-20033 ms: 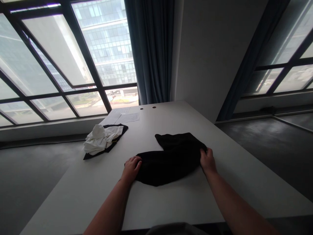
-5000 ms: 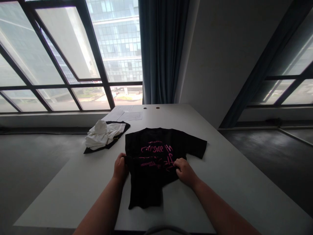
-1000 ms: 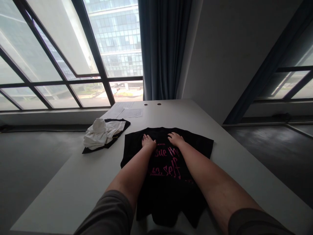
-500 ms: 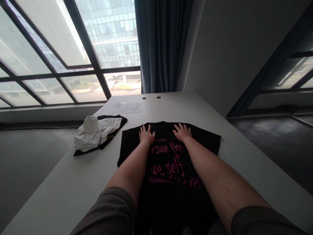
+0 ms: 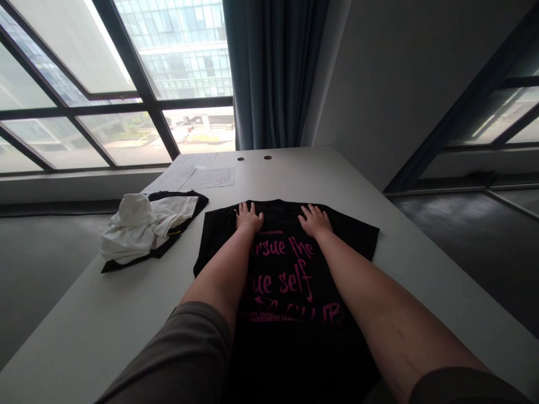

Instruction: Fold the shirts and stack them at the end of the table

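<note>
A black T-shirt [image 5: 286, 269] with pink lettering lies spread flat on the white table [image 5: 421, 269], print side up, its collar end away from me. My left hand [image 5: 248, 217] rests flat on the shirt near the left shoulder, fingers spread. My right hand [image 5: 314, 219] lies flat near the right shoulder, fingers apart too. Both forearms stretch over the shirt's body and hide part of the print. Neither hand holds anything.
A crumpled white garment [image 5: 143, 224] sits on a folded black cloth [image 5: 187, 205] at the table's left. Sheets of paper [image 5: 210, 177] and two cable holes [image 5: 254, 158] lie at the far end. Windows and a dark curtain [image 5: 269, 73] stand behind.
Both hands have slid a little outward along the shirt's upper part and the fingers have spread. The view has tilted downward, so more of the printed lettering shows.
</note>
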Demonstrator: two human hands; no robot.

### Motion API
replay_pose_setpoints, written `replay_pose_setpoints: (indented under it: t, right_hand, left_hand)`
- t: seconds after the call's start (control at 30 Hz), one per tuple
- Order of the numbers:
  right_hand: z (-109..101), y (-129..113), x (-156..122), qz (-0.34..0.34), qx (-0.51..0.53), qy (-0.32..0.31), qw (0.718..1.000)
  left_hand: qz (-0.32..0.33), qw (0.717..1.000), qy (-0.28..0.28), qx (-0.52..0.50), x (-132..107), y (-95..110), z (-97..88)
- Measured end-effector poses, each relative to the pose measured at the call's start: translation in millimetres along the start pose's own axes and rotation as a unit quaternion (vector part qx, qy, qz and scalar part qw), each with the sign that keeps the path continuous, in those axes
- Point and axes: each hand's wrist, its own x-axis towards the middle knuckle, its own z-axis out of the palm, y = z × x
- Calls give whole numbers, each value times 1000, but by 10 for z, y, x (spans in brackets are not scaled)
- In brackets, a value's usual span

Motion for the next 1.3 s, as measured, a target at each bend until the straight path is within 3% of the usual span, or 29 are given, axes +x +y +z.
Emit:
replay_pose_setpoints:
  t: [0.4,0.53,0.63,0.77,0.9,1.17,1.3]
  right_hand:
    - [-82,-55,173,23,-1,-42,999]
    - [-61,-60,171,8,-7,-29,1000]
    - [-58,-76,124,-57,-22,12,998]
    - [-85,-99,76,-157,-42,60,985]
    - [-119,-105,110,-120,-27,0,992]
    - [-109,-88,132,-119,-24,-4,993]
    - [-125,-87,96,-177,-18,15,984]
  left_hand:
    - [23,1000,15,-11,109,-23,3]
    - [14,996,85,-21,52,-26,25]
    - [-14,989,147,-14,12,-14,34]
    - [-67,993,99,-16,29,8,20]
    - [-69,996,52,-13,90,3,10]
    - [-30,999,33,-13,149,-36,43]
    - [65,996,64,-18,86,-25,51]
